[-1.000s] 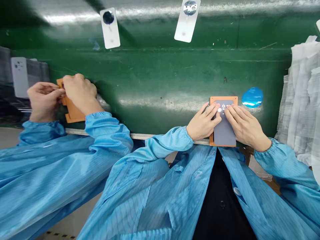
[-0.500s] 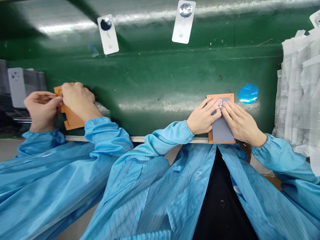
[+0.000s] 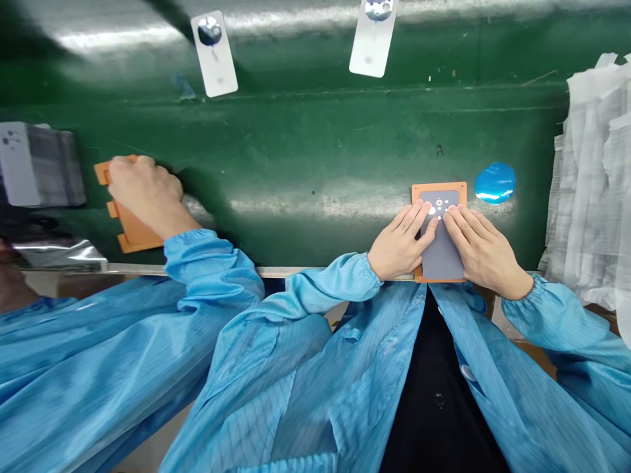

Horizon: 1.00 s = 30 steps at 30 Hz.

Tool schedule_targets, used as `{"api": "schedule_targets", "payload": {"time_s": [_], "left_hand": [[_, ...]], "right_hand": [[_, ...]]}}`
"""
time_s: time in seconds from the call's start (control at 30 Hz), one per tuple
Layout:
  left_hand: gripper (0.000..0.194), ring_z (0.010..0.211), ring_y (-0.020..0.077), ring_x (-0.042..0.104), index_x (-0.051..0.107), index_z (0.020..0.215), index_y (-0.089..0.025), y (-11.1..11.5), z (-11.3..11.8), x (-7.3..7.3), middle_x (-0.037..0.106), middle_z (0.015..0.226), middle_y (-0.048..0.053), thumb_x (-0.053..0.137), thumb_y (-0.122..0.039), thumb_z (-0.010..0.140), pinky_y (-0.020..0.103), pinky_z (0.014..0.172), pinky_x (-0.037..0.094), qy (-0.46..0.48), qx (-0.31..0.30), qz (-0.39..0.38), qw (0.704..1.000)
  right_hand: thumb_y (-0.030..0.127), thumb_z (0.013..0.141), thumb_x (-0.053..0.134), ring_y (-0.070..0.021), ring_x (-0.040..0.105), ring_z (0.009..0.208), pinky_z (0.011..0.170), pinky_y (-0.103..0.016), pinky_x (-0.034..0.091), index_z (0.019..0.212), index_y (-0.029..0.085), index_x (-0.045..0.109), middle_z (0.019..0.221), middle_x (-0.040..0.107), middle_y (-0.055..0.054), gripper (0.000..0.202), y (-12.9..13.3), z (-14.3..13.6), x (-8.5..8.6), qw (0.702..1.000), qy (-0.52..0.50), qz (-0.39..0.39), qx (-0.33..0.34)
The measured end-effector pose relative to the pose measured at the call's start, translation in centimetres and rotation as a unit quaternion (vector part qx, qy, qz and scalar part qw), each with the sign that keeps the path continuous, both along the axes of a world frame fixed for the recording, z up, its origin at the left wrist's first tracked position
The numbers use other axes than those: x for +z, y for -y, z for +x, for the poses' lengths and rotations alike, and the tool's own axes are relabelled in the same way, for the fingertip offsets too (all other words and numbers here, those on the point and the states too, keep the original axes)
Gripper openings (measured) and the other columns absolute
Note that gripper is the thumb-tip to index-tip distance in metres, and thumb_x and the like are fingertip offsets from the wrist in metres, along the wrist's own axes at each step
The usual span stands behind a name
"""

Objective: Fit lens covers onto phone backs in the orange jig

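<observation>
A dark grey phone back panel (image 3: 440,253) with camera holes near its far end lies in an orange fixture (image 3: 438,186) at the bench's front edge. My left hand (image 3: 398,243) rests on the panel's left side, fingers stretched out, fingertips by the holes. From the right, my right hand (image 3: 486,246) lies over the panel's edge with its fingers extended and its tips close to the holes. Both hands press flat rather than grip. A round blue film (image 3: 495,182) lies just right of the fixture.
Two white panels (image 3: 217,62) with shiny round films lie at the back. White wrapping sheets (image 3: 591,190) are stacked at right. At left a co-worker's hand (image 3: 142,194) rests on another orange fixture (image 3: 140,230), near a row of panels (image 3: 44,164).
My fingertips have drawn back and apart from the camera holes, uncovering them. The co-worker's other hand has moved away from their fixture to the far left. The view has shifted slightly.
</observation>
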<state>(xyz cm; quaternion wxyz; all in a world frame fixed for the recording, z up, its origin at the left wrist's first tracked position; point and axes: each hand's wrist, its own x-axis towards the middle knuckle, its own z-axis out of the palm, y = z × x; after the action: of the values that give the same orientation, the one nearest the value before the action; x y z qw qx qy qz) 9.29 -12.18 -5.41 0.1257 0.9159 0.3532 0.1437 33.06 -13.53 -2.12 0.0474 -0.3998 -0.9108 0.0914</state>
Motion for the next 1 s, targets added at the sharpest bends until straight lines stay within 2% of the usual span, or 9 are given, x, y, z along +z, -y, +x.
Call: {"api": "schedule_targets", "payload": {"time_s": [0.17,0.33,0.53,0.73,0.9,1.0], "left_hand": [[0.054,0.156,0.0413,0.028,0.047,0.144,-0.008,1.1,-0.3,0.4,0.036,0.162,0.028,0.055,-0.022,0.092,0.065,0.124,0.029,0.007,-0.001,-0.025,1.000],[0.057,0.152,0.0436,0.034,0.049,0.140,-0.005,1.1,-0.5,0.6,0.042,0.158,0.029,0.058,-0.028,0.089,0.063,0.122,0.034,0.020,0.001,-0.023,1.000],[0.058,0.150,0.0433,0.035,0.050,0.138,-0.009,0.9,-0.4,0.2,0.044,0.157,0.027,0.060,-0.032,0.086,0.066,0.120,0.033,0.037,0.005,-0.032,0.999],[0.056,0.146,0.0406,0.040,0.055,0.135,-0.006,0.7,-0.1,0.1,0.050,0.153,0.025,0.063,-0.027,0.083,0.062,0.121,0.036,0.041,0.013,0.007,0.999],[0.056,0.150,0.0409,0.037,0.057,0.135,-0.008,1.3,-0.6,0.1,0.050,0.154,0.022,0.066,-0.023,0.082,0.063,0.119,0.038,0.051,0.025,-0.001,0.998],[0.056,0.151,0.0397,0.036,0.056,0.137,-0.013,1.3,-1.3,0.4,0.054,0.152,0.019,0.070,-0.024,0.084,0.063,0.119,0.039,0.090,0.018,-0.040,0.995]], "right_hand": [[0.029,0.099,0.049,-0.0401,0.034,0.152,0.122,-0.059,0.035,0.165,0.005,0.016,0.163,0.035,-0.024,0.078,0.8,0.0,-0.2,1.000,-0.012,0.002,-0.012],[0.026,0.096,0.048,-0.0378,0.039,0.149,0.123,-0.056,0.034,0.162,0.005,0.023,0.160,0.041,-0.023,0.074,1.0,0.2,-0.4,1.000,-0.007,0.016,-0.006],[0.022,0.092,0.047,-0.0359,0.040,0.149,0.123,-0.056,0.032,0.158,0.006,0.034,0.158,0.046,-0.020,0.069,0.0,0.6,-1.3,0.999,-0.050,0.004,-0.010],[0.027,0.095,0.050,-0.0332,0.044,0.146,0.122,-0.054,0.033,0.152,0.006,0.042,0.154,0.051,-0.020,0.061,-0.1,0.7,-2.2,0.996,-0.079,0.036,-0.014],[0.016,0.091,0.051,-0.0337,0.047,0.144,0.120,-0.055,0.038,0.150,0.004,0.047,0.153,0.052,-0.021,0.060,1.1,1.0,-3.1,0.994,-0.075,0.083,-0.022],[0.010,0.091,0.048,-0.0318,0.053,0.140,0.116,-0.054,0.046,0.145,0.010,0.057,0.145,0.060,-0.018,0.054,1.6,1.1,-2.7,0.989,-0.115,0.095,-0.008]]}}
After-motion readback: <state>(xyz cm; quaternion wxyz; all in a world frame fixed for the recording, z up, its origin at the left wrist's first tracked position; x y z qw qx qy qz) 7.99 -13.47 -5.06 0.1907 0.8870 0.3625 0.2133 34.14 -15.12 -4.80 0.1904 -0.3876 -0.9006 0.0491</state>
